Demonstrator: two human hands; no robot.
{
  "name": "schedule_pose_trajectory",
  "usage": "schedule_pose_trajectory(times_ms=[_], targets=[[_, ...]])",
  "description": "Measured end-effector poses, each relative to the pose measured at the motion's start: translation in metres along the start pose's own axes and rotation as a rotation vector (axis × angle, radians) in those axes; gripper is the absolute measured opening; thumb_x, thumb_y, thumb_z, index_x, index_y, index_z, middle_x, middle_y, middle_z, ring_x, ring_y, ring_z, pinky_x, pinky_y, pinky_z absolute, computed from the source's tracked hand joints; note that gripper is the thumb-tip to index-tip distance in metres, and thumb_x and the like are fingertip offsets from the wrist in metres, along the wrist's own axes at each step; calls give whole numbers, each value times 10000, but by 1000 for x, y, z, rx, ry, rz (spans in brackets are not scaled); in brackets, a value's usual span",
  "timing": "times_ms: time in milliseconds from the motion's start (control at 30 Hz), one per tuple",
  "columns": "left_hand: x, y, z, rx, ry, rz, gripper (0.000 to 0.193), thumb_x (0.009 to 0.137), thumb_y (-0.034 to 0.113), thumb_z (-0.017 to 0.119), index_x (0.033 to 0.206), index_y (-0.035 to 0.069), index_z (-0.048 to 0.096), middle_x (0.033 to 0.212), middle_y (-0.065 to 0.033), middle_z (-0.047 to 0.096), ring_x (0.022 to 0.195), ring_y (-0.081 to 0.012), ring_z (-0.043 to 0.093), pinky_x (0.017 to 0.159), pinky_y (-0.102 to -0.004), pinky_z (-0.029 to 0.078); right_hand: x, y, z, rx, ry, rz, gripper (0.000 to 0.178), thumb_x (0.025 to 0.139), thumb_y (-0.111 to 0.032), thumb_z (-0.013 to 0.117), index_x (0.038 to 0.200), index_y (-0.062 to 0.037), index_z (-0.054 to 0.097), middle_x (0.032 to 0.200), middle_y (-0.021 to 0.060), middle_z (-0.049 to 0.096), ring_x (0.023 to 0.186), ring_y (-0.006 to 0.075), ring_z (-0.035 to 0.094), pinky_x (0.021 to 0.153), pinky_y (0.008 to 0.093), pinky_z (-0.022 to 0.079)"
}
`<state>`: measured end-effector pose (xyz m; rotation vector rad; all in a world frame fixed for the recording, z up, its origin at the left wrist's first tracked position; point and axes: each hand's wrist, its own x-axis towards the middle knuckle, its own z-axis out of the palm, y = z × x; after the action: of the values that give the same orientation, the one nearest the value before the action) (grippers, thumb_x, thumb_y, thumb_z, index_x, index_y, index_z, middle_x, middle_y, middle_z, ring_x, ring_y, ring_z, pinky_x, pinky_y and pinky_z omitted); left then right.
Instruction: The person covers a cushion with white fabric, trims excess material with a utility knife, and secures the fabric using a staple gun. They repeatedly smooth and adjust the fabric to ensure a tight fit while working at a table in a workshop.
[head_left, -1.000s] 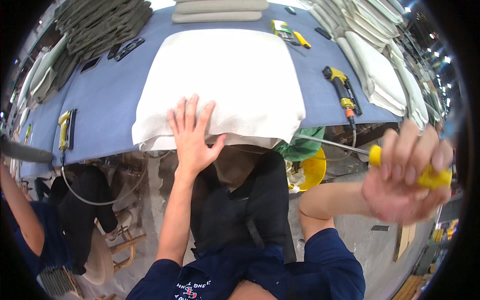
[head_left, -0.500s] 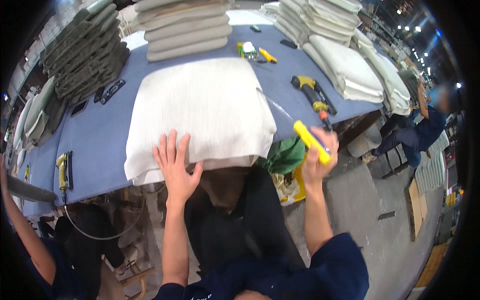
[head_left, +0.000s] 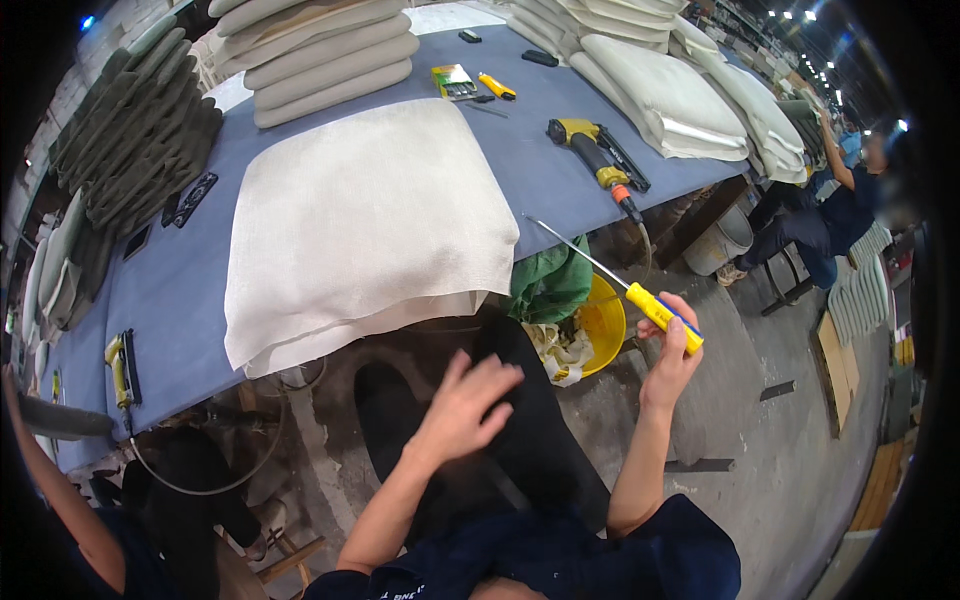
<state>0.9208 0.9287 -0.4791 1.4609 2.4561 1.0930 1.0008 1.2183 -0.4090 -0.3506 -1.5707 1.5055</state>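
Observation:
A cream fabric-covered seat cushion (head_left: 370,225) lies at the front edge of the blue table, its loose cloth edge hanging over. My left hand (head_left: 465,405) is in the air above my lap, fingers spread, touching nothing and slightly blurred. Out to the right, my right hand (head_left: 672,350) grips a screwdriver (head_left: 650,304) by its yellow and blue handle. Its thin metal shaft points up and left, past the cushion's right side. Beyond that tip, a yellow and black staple gun (head_left: 600,160) rests on the table.
Stacks of pale cushions (head_left: 330,55) and dark ones (head_left: 140,140) stand on the table (head_left: 520,150). A second staple gun (head_left: 122,370) lies at left. A yellow bucket (head_left: 604,325) with green cloth stands below. One person's arm (head_left: 70,480) is at left; another person (head_left: 850,210) works at right.
My left hand has come off the cushion and dropped toward my lap. My right hand has moved right and down with the screwdriver, still holding it.

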Motion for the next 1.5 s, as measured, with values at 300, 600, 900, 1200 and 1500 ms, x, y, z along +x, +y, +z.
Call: schedule_pose_trajectory(times_ms=[300,600,900,1200,1500], targets=[[-59,11,-131,-8,551,-342,416,881,-14,579,1264,23,739,1317,-170,731,1387,-381,602,1182,-496,438,22,-33,-28,-237,156,-344,318,1085,-295,587,1157,-6,699,928,7,657,688,49,533,578,207,373],[-89,-140,-223,373,942,-757,550,1138,439,393,1412,29,636,1246,-256,736,1180,-430,691,1015,-501,493,65,-19,11,-350,193,-589,186,1093,-201,607,1081,-19,645,968,30,630,901,122,563,799,271,441],[-77,-131,-215,456,971,-844,512,1121,439,413,1391,80,661,1118,-264,756,1061,-486,701,948,-541,505,110,-30,74,-204,230,-983,341,1030,-280,710,1117,26,585,1036,152,666,881,250,662,824,361,546],[-81,-140,-219,535,995,-826,515,1115,460,427,1359,82,678,975,-278,751,931,-508,703,867,-574,512,161,122,153,-892,-237,-325,185,954,-283,714,1023,-120,771,779,126,697,764,346,694,700,482,525],[-87,-138,-210,497,1036,-788,514,1117,502,456,1375,100,645,931,-240,751,895,-432,710,838,-525,525,136,118,137,-794,-281,-505,116,975,-230,714,984,-120,752,825,25,665,785,258,598,730,428,442]])
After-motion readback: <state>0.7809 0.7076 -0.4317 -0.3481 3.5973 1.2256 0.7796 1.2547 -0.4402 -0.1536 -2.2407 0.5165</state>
